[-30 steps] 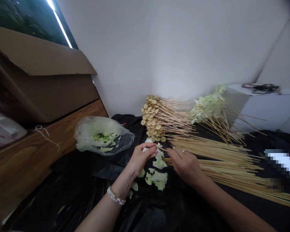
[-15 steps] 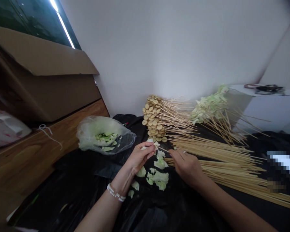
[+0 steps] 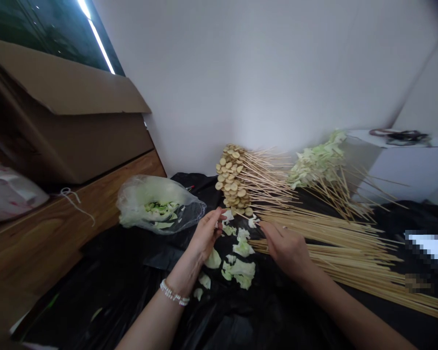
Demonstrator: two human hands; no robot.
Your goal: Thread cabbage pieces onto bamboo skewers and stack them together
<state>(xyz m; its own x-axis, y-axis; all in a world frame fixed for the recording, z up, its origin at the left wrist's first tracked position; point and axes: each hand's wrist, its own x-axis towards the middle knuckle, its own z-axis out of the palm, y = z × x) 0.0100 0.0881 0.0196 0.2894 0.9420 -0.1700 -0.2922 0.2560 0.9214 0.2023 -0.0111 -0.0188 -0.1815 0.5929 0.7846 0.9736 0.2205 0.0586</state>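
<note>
Right hand (image 3: 286, 248): fingertips pinched on a thin skewer (image 3: 242, 214), a small white cabbage piece (image 3: 253, 221) on it right at the fingertips, bare tip pointing left toward the other hand. Left hand (image 3: 206, 236): fingers curled, thumb side up, near the skewer tip; something whitish at the fingers, can't tell whether it's gripped. Beaded bracelet (image 3: 173, 293) on left wrist.

Between and below the hands: loose cabbage leaves (image 3: 242, 272), scattered on black plastic sheeting (image 3: 131, 272). Bare sticks (image 3: 336, 226) in a long pile beside and beyond the right hand, running off right. Just past the hands, a stack of round pale slices (image 3: 233, 180) on sticks, slices at the left end. Farther right, a heap of skewered cabbage (image 3: 316, 163). Left of the hands, clear plastic bag (image 3: 131, 209), cut greens inside.

Outer edge: cardboard box (image 3: 95, 141) on wood surface (image 3: 40, 223), far left; white wall (image 3: 259, 73) behind.
</note>
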